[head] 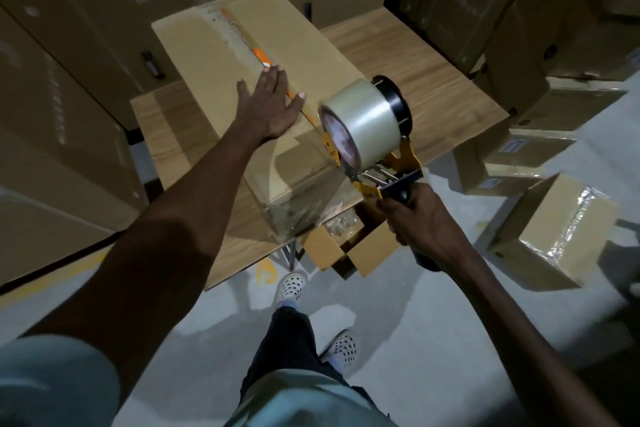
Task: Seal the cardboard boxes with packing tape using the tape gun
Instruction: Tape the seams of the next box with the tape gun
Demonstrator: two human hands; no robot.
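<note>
- Cardboard, brown & long: the box (221,55) lies on the wood-grain table (415,80), flaps closed, centre seam running away from the person w/ an orange strip along it.
- Left hand (268,102) lies flat on the box top, fingers spread, just left of the seam, pressing the flaps down.
- Right hand (420,222) is wrapped round the black handle of the yellow tape gun (377,163) w/ its clear tape roll (360,114), held at the box's near end.
- Clear tape looks stuck over the near end face, so step in hand is prob. the start of the seam run.
- Next move likely calls for drawing the gun along the seam toward the far end, left hand clearing the path.
- More taped boxes (550,229) sit on the floor at right.
</note>
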